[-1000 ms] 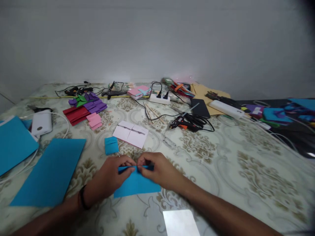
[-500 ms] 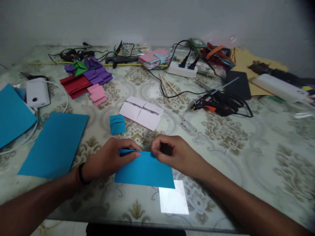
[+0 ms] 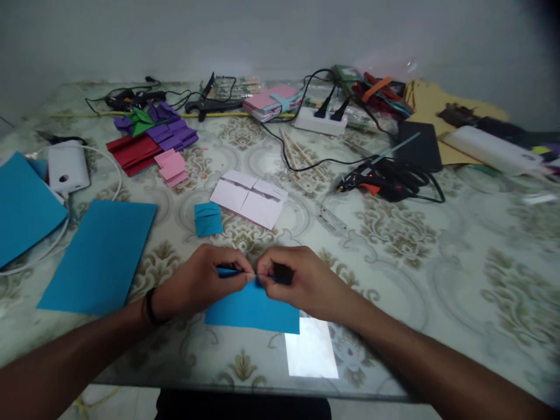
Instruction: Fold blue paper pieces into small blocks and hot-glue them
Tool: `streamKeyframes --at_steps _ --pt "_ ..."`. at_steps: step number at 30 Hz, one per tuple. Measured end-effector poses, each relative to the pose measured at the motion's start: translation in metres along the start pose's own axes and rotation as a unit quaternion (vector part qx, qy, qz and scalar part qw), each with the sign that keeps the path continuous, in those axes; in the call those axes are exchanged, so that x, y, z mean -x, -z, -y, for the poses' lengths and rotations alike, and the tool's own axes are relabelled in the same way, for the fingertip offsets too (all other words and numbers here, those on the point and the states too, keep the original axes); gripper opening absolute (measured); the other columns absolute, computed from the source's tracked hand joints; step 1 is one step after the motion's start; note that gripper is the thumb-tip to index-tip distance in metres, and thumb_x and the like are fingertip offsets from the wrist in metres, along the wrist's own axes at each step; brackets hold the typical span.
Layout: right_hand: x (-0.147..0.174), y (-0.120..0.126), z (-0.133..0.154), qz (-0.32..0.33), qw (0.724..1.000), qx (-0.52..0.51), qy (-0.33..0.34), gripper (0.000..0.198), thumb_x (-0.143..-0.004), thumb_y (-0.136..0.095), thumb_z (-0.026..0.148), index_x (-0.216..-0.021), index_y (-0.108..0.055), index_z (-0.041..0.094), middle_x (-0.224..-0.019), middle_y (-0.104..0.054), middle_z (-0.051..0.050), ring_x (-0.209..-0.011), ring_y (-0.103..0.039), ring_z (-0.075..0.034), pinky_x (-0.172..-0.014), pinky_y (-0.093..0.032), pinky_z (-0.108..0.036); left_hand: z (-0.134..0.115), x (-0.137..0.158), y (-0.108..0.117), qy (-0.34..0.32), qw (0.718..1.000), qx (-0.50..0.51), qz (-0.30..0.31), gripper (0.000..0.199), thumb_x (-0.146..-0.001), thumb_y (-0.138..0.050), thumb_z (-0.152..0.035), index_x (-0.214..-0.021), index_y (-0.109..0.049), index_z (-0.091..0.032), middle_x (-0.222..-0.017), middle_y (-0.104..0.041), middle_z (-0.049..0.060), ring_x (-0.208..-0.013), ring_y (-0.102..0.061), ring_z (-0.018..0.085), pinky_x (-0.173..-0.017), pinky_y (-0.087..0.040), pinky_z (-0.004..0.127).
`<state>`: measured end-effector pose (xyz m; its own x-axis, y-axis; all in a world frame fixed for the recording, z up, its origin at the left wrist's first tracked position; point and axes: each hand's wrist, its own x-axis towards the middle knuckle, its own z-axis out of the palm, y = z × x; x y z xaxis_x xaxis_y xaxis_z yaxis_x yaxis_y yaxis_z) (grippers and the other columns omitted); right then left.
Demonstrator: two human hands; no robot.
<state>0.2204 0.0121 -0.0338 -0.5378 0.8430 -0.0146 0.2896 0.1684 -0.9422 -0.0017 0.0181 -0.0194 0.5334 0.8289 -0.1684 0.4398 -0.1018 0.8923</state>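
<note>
A sheet of blue paper [image 3: 256,312] lies before me near the table's front edge, its far edge pinched between my fingers. My left hand [image 3: 219,277] is closed on that edge from the left, thumb toward me. Close beside it, my right hand [image 3: 295,277] pinches the same edge, fingertips nearly touching the left ones. Just beyond the hands sit a small creased blue paper piece [image 3: 208,220] and a white folded paper [image 3: 249,198] with a slit across it. A larger blue sheet [image 3: 98,256] lies left of my left forearm.
A black glue gun [image 3: 371,178] with its coiled cord rests at the right. Behind are a white power strip [image 3: 319,121], pliers-like black tool [image 3: 214,106] and folded purple paper [image 3: 175,135]. At the left are a white power bank [image 3: 67,165] and another blue sheet [image 3: 26,210].
My right hand has slid left along the paper's far edge, closer to my left hand. My left hand has shifted slightly right. The view has moved a little.
</note>
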Motion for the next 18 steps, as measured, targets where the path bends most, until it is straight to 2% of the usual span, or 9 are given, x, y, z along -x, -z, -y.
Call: streamKeyframes --at_steps 9,18 --pt "-0.002 0.031 -0.004 0.059 0.995 -0.004 -0.082 0.006 -0.072 -0.062 0.011 -0.072 -0.064 0.017 -0.066 -0.061 0.003 -0.060 -0.050 -0.010 -0.056 -0.040 -0.021 0.002 0.001 0.021 0.038 0.996 0.085 -0.003 0.013 -0.085 -0.072 -0.025 -0.077 -0.077 -0.016 -0.076 -0.075 0.000 -0.073 -0.065 0.014 -0.067 -0.047 0.023" --pt "-0.005 0.053 -0.012 0.071 0.992 -0.027 -0.100 0.003 -0.073 -0.065 0.016 -0.073 -0.062 0.017 -0.069 -0.060 0.002 -0.062 -0.051 -0.011 -0.059 -0.040 -0.024 0.008 -0.003 0.028 0.040 0.991 0.124 -0.001 0.020 -0.086 -0.073 -0.030 -0.073 -0.072 -0.015 -0.068 -0.064 -0.002 -0.066 -0.053 0.011 -0.061 -0.038 0.023"
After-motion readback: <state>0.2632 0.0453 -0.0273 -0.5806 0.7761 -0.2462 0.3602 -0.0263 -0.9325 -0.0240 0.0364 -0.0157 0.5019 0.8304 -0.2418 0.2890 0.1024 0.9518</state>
